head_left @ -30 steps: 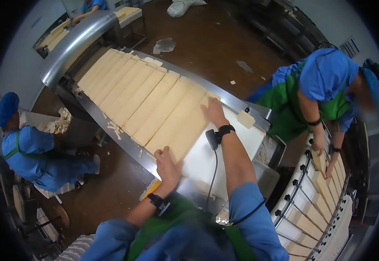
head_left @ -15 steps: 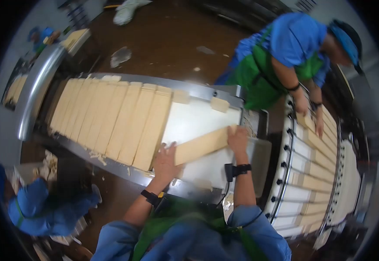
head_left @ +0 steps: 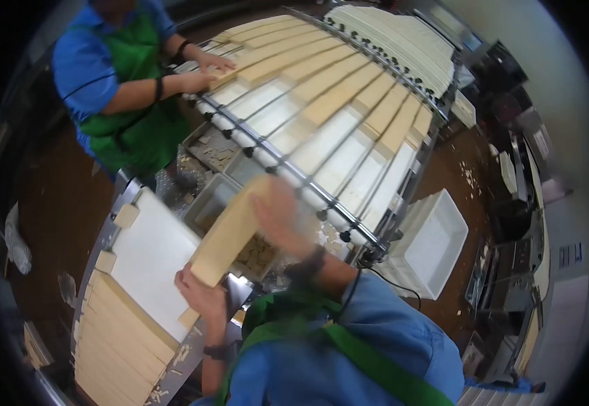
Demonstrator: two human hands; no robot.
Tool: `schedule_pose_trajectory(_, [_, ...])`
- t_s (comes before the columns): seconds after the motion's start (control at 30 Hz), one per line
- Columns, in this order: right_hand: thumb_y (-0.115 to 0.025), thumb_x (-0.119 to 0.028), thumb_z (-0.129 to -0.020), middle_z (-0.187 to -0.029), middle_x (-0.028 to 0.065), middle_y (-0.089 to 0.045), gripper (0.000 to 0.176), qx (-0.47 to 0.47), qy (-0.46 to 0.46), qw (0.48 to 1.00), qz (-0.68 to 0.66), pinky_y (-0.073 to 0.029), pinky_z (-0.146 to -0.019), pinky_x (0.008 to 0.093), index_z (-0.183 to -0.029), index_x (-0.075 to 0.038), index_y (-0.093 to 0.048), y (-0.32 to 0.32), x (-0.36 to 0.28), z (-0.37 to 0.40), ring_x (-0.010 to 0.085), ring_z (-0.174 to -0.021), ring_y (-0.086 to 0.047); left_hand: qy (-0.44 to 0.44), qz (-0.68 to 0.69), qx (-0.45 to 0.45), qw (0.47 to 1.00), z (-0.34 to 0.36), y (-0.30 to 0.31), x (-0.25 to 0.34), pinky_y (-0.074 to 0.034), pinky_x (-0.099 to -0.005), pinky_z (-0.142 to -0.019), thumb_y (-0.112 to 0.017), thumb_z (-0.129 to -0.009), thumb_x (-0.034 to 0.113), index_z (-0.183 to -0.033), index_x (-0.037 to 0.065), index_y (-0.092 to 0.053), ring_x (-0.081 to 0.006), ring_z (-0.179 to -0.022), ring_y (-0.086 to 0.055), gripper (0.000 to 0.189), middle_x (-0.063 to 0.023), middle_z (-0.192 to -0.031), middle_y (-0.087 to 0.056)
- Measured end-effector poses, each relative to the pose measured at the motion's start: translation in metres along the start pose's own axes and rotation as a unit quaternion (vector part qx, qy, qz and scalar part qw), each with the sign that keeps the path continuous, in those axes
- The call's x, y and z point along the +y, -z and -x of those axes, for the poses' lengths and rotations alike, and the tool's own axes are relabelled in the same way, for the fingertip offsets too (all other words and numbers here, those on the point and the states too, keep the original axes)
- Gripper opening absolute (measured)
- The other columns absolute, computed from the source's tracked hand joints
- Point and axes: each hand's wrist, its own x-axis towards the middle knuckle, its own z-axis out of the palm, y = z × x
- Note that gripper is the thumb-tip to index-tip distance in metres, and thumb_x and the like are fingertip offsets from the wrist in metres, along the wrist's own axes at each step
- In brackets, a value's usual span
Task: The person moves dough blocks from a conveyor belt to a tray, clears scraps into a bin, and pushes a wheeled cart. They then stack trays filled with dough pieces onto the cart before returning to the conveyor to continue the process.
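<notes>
A long beige slab [head_left: 230, 233] slants through the middle of the view, held between my two hands above the gap between two belts. My left hand [head_left: 203, 296] is closed on its lower end. At the upper end my right hand [head_left: 282, 218], blurred by motion, grips its side. Below the slab lie bins with broken beige pieces [head_left: 255, 257]. To the left is a white belt [head_left: 149, 243], where a row of similar slabs [head_left: 122, 338] lies side by side.
A wide white conveyor [head_left: 335, 159] with lane rods carries beige slabs in its lanes. A metal rail with black knobs [head_left: 270, 161] edges it. Across it, a co-worker in a green apron [head_left: 128, 122] has both hands on a slab. A white crate [head_left: 436, 243] stands at the right.
The view has swung right towards the wide conveyor. My hands have lifted the slab off the white belt and carried it over the gap. The co-worker's hands are still at the lanes.
</notes>
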Motion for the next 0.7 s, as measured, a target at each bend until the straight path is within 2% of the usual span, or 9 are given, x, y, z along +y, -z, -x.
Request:
schedule_pose_trajectory(0.07, [-0.071,-0.026,-0.092,-0.105,0.0219,-0.06,0.04,0.022,-0.094,0.995,-0.007,-0.049,-0.086,0.0488,-0.12,0.0,-0.061,0.065,0.043,-0.025,0.0422,-0.099,-0.059,-0.068,0.051,-0.049,0.995,0.005,-0.029,0.056,-0.039,-0.0498,-0.11,-0.074,-0.077,0.007,-0.141,0.007,-0.051,-0.0451,-0.13,-0.046,0.069,-0.0246,-0.138,-0.046])
schedule_pose_trajectory(0.17, [-0.069,-0.023,-0.095,-0.102,0.0198,-0.063,0.033,0.111,-0.124,0.985,0.051,-0.05,-0.084,0.0477,-0.117,0.0,-0.063,0.162,0.107,-0.059,0.0409,-0.096,-0.061,-0.137,0.075,-0.102,0.982,0.021,-0.064,0.148,-0.04,-0.053,-0.107,-0.075,-0.078,0.008,-0.145,0.007,-0.048,-0.0472,-0.127,-0.047,0.071,-0.0265,-0.137,-0.044])
schedule_pose_trajectory(0.23, [-0.064,-0.026,-0.099,-0.105,0.0188,-0.066,0.03,0.145,-0.154,0.972,0.103,-0.051,-0.087,0.0461,-0.117,-0.002,-0.065,0.209,0.164,-0.069,0.0395,-0.099,-0.064,-0.202,0.082,-0.189,0.957,0.035,-0.079,0.209,-0.042,-0.0499,-0.107,-0.084,-0.072,0.007,-0.144,0.004,-0.047,-0.0436,-0.125,-0.049,0.081,-0.0241,-0.136,-0.043])
schedule_pose_trajectory(0.4, [-0.056,-0.038,-0.104,-0.115,0.0166,-0.072,0.037,0.111,-0.248,0.953,0.133,-0.052,-0.094,0.0431,-0.12,-0.007,-0.069,0.275,0.318,-0.086,0.0373,-0.109,-0.069,-0.19,0.089,-0.359,0.909,0.086,-0.132,0.317,-0.043,-0.0515,-0.104,-0.087,-0.075,0.02,-0.152,0.003,-0.037,-0.0482,-0.12,-0.05,0.093,-0.028,-0.135,-0.041])
schedule_pose_trajectory(0.5, [-0.049,-0.047,-0.103,-0.118,0.0174,-0.073,0.044,-0.024,-0.346,0.927,0.14,-0.051,-0.098,0.0438,-0.12,-0.013,-0.072,0.288,0.378,-0.106,0.0395,-0.116,-0.067,-0.164,0.113,-0.433,0.879,0.11,-0.171,0.351,-0.045,-0.0512,-0.102,-0.085,-0.078,0.026,-0.155,0.001,-0.032,-0.0503,-0.116,-0.052,0.096,-0.0303,-0.132,-0.04])
schedule_pose_trajectory(0.53, [-0.049,-0.047,-0.103,-0.118,0.0174,-0.073,0.044,-0.024,-0.344,0.928,0.138,-0.051,-0.098,0.0438,-0.12,-0.013,-0.072,0.285,0.407,-0.109,0.0395,-0.116,-0.067,-0.168,0.133,-0.453,0.866,0.113,-0.182,0.362,-0.047,-0.0511,-0.1,-0.085,-0.08,0.028,-0.156,0.0,-0.03,-0.0514,-0.114,-0.054,0.098,-0.0313,-0.131,-0.039])
schedule_pose_trajectory(0.6, [-0.044,-0.043,-0.102,-0.111,0.0191,-0.074,0.045,-0.137,-0.275,0.939,0.153,-0.049,-0.099,0.0496,-0.112,-0.012,-0.075,0.278,0.448,-0.119,0.042,-0.111,-0.067,-0.142,0.12,-0.486,0.854,0.115,-0.207,0.379,-0.05,-0.0517,-0.096,-0.085,-0.08,0.027,-0.155,-0.001,-0.028,-0.0518,-0.109,-0.058,0.098,-0.0303,-0.128,-0.04])
schedule_pose_trajectory(0.63, [-0.041,-0.039,-0.1,-0.109,0.0223,-0.074,0.047,-0.245,-0.236,0.904,0.258,-0.049,-0.101,0.0513,-0.107,-0.008,-0.076,0.282,0.462,-0.13,0.0433,-0.111,-0.067,-0.141,0.1,-0.495,0.852,0.117,-0.223,0.38,-0.051,-0.0522,-0.095,-0.084,-0.081,0.029,-0.155,-0.001,-0.028,-0.0522,-0.108,-0.059,0.097,-0.03,-0.128,-0.04])
schedule_pose_trajectory(0.7, [-0.041,-0.038,-0.1,-0.107,0.0237,-0.074,0.048,-0.29,-0.223,0.895,0.255,-0.049,-0.099,0.0528,-0.105,-0.006,-0.076,0.282,0.501,-0.149,0.044,-0.11,-0.067,-0.122,0.088,-0.5,0.853,0.118,-0.245,0.381,-0.052,-0.0524,-0.094,-0.08,-0.086,0.034,-0.154,0.001,-0.028,-0.0511,-0.108,-0.06,0.092,-0.0283,-0.129,-0.04])
